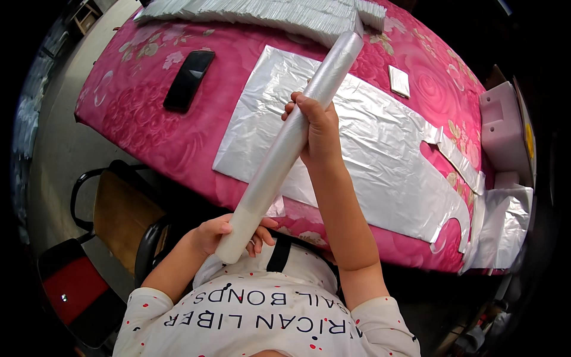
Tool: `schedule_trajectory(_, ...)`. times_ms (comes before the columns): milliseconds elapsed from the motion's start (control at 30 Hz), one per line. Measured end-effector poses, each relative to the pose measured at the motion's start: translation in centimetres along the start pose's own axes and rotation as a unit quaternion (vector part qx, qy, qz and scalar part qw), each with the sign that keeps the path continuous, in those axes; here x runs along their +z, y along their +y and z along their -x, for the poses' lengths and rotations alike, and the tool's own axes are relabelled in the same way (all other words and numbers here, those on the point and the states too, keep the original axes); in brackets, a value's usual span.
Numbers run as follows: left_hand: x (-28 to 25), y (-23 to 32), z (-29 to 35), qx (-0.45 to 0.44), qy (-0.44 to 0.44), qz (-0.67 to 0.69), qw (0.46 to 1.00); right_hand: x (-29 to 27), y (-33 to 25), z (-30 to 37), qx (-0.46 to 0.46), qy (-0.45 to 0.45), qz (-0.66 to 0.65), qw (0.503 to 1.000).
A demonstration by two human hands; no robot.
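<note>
A long, pale roll of translucent plastic [275, 162] slants across the middle, its far end up by the stacked white bags and its near end close to my shirt. My right hand [316, 124] wraps round its upper half, thumb on top. Lower down, my left hand [237, 235] holds the near end between the thumb and the fingers beneath. Behind the roll, a silvery-white plastic bag [380, 160] with handle cut-outs lies spread on the table, wrinkled. The roll hides part of it.
A pink flowered cloth covers the table [140, 119]. On it are a black phone [189, 81], a small white packet [399, 81] and a long stack of folded white bags [256, 16]. A white foam box [505, 128] stands at the right edge, and chairs [122, 211] at the left.
</note>
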State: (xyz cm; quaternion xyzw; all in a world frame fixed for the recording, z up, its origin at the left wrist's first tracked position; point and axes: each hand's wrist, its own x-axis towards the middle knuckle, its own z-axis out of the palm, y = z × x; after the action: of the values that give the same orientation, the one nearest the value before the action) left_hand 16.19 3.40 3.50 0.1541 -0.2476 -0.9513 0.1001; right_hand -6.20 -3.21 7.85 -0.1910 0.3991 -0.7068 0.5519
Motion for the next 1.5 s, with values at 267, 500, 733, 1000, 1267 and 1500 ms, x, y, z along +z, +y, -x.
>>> schedule_trajectory(267, 1.1, 0.2, -2.2, 0.094, 0.325, -0.516, 0.787, -0.8, 3.7, 2.5, -0.103, 0.064, 0.14, 0.983)
schedule_trajectory(500, -2.5, -1.1, 2.7, -0.142, 0.102, -0.06, 0.983, -8.3, -0.6, 0.8, -0.063, 0.084, 0.314, 0.944)
schedule_trajectory(733, -4.2, -2.5, 4.6, -0.215, 0.063, 0.048, 0.973, -13.2, -3.7, -0.7, 0.034, -0.001, 0.335, 0.942)
schedule_trajectory(1000, -4.3, -2.3, 4.4, -0.2, 0.054, 0.042, 0.977, -11.8, -3.2, -0.9, 0.107, -0.113, 0.407, 0.9)
schedule_trajectory(1267, -3.8, -0.8, 3.7, -0.251, 0.054, -0.038, 0.966, -18.0, -7.7, -1.9, -0.008, 0.028, 0.468, 0.883)
schedule_trajectory(1500, -3.9, 1.4, 4.9, -0.348, 0.035, -0.262, 0.9, -31.6, -16.7, -1.9, -0.143, 0.226, 0.559, 0.785)
